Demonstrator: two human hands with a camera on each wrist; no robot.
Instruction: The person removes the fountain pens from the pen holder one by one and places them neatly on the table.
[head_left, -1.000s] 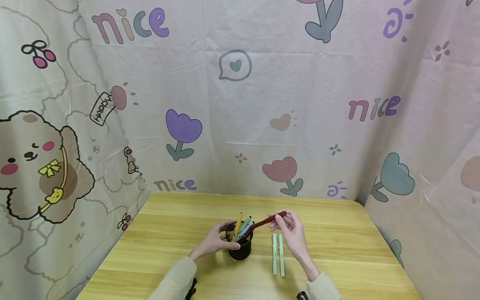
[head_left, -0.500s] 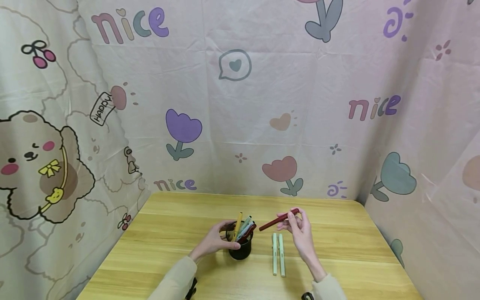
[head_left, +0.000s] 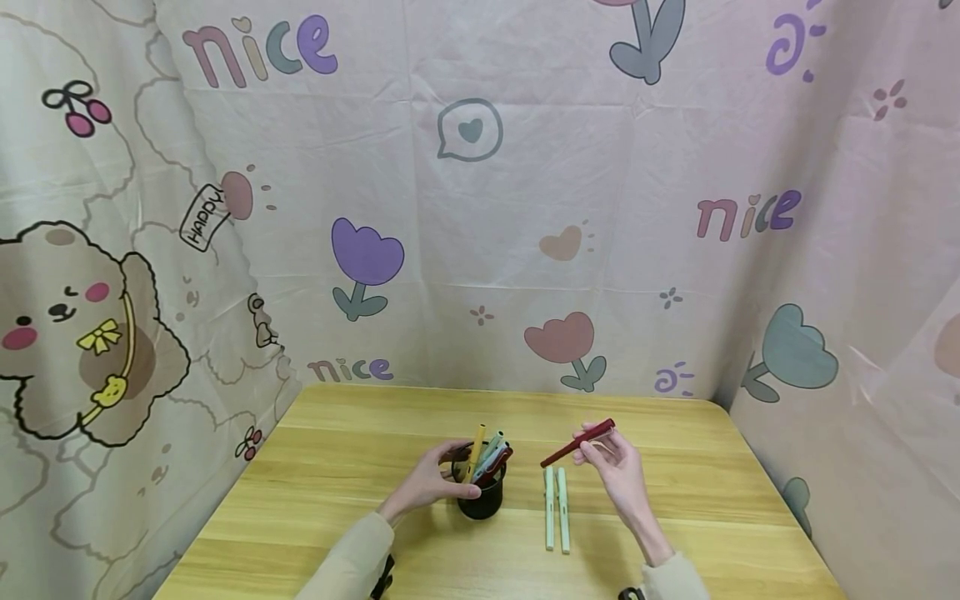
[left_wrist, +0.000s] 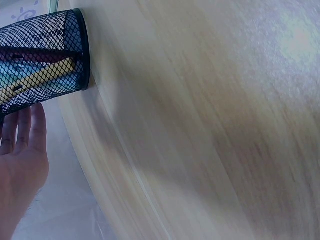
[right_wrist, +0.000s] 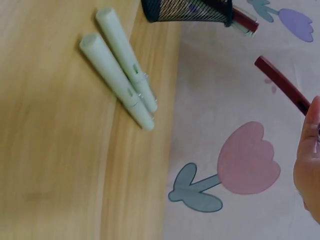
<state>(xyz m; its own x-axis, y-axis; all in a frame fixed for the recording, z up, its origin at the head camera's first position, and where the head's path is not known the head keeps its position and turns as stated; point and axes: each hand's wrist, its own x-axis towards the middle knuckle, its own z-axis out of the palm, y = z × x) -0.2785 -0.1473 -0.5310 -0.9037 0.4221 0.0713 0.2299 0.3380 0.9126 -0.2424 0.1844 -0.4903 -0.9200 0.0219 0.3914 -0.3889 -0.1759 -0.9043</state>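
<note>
My left hand [head_left: 429, 479] holds a black mesh pen cup [head_left: 481, 503] around its upper side, thumb in front. In the cup lean a yellow pen [head_left: 476, 454], pale blue-green pens [head_left: 491, 454] and a dark red pen [head_left: 500, 464]. The left wrist view shows the mesh cup [left_wrist: 37, 60] beside my fingers [left_wrist: 38, 130]. To the right, my right hand [head_left: 621, 473] pinches another dark red pen [head_left: 573, 445], tilted in the air with its lower end toward the cup. Two pale green pens [head_left: 550, 510] lie side by side on the table below it.
The wooden table [head_left: 337, 467] ends at a back edge against a printed curtain [head_left: 480, 250]. The curtain also hangs along both sides. In the right wrist view, the pale green pens [right_wrist: 117, 75] lie near the mesh cup [right_wrist: 187, 10].
My right hand has moved to the right, carrying the dark red pen away from the cup. The left hand and the cup have stayed in place.
</note>
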